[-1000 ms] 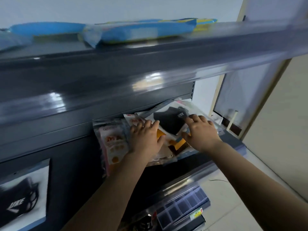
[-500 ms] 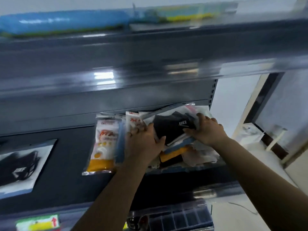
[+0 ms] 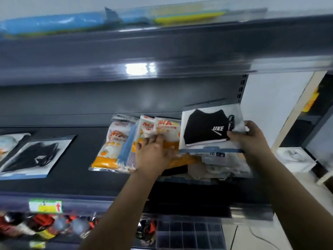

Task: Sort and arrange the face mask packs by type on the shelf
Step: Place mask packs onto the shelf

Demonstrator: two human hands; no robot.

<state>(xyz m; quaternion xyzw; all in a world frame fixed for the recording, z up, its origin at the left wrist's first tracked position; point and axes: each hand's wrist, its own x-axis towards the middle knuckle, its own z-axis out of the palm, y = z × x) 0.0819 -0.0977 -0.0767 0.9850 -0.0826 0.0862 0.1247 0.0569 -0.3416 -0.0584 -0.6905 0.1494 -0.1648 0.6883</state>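
Mask packs point(image 3: 212, 161) lie heaped under my hands, the lower ones too jumbled and blurred to tell apart. On the dark grey shelf point(image 3: 72, 177), white wall behind, my right hand point(image 3: 252, 139) pinches a clear black-mask pack point(image 3: 207, 130) at its right edge. My left hand point(image 3: 153, 156) presses flat, fingers spread, on orange-and-white packs point(image 3: 162, 129).

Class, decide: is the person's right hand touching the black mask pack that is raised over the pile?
Touching. The head view shows the right hand pinching the right edge of the black mask pack, with its fingers overlapping the packet's clear wrapper.
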